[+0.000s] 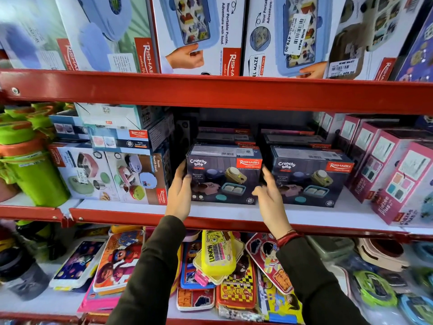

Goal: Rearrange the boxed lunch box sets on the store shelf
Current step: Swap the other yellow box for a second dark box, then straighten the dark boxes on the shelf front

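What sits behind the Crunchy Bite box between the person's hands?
Behind the Crunchy Bite box, more dark boxes line up toward the back. Only their tops show; their fronts are covered.

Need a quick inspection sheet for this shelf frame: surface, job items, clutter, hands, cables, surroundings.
Surface: middle shelf, white board with red front edge, bare strip along the front.
Job's things: left dark box and right dark box side by side, upright, more stacked behind.
Clutter: pink boxes at right; pastel boxes at left; green bottle far left.
Grippers: left hand on the left box's side; right hand open at its other side, contact unclear.
Cables: nothing seen.
Surroundings: large boxes above; flat lunch boxes below.
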`<state>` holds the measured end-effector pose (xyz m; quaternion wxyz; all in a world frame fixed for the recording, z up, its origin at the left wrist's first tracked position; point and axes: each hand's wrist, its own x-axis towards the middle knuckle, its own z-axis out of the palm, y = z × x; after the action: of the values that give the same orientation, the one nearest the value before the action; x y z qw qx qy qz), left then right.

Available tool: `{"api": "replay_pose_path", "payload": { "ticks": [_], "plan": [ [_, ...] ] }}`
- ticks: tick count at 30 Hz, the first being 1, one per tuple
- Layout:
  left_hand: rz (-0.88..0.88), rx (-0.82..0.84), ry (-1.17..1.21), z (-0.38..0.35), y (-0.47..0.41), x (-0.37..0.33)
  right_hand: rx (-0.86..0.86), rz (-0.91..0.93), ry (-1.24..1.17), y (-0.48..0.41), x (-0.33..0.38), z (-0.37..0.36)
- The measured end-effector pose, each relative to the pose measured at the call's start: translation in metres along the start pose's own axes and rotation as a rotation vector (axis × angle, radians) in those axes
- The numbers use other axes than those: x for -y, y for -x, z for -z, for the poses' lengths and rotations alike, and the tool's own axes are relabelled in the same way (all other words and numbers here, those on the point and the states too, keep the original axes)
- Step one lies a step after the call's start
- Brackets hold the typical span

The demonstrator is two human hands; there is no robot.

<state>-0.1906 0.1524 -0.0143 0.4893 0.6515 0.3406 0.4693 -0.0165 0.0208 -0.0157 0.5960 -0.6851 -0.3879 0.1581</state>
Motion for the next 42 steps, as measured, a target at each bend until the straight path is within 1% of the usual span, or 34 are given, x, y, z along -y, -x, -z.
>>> {"api": "replay_pose_path", "payload": {
  "ticks": [4, 9, 18, 24, 27, 30, 32, 37, 39, 42],
  "plan": [
    [0.022, 0.006, 0.084, 0.002, 0.001, 0.001, 0.004, -0.010, -0.097, 0.007, -0.002, 0.003],
    [-0.007, 0.001, 0.140, 0.012, 0.012, 0.000, -0.005, 0.001, -0.133, 0.024, 0.000, 0.008],
    [-0.055, -0.034, 0.135, 0.018, 0.044, -0.007, 0.021, 0.042, -0.125, 0.053, 0.006, 0.015],
    [-0.067, -0.112, 0.122, 0.022, 0.059, 0.002, 0.055, 0.065, -0.094, 0.064, 0.005, 0.016],
    [-0.062, -0.100, 0.104, 0.022, 0.062, 0.005, 0.071, 0.047, -0.048, 0.066, -0.001, 0.016],
    [-0.055, -0.081, 0.085, 0.020, 0.066, 0.008, 0.092, 0.034, -0.070, 0.067, -0.005, 0.018],
    [-0.074, -0.131, 0.083, 0.015, 0.072, 0.006, 0.089, 0.046, -0.095, 0.070, -0.003, 0.020],
    [-0.199, -0.424, 0.134, -0.013, 0.092, -0.005, 0.028, 0.068, -0.143, 0.071, -0.006, 0.043],
    [-0.254, -0.469, 0.102, -0.028, 0.100, -0.009, -0.001, 0.067, -0.157, 0.070, -0.009, 0.059],
    [-0.323, -0.444, 0.097, -0.056, 0.113, -0.020, -0.037, 0.061, -0.171, 0.068, -0.015, 0.084]
  ]
}}
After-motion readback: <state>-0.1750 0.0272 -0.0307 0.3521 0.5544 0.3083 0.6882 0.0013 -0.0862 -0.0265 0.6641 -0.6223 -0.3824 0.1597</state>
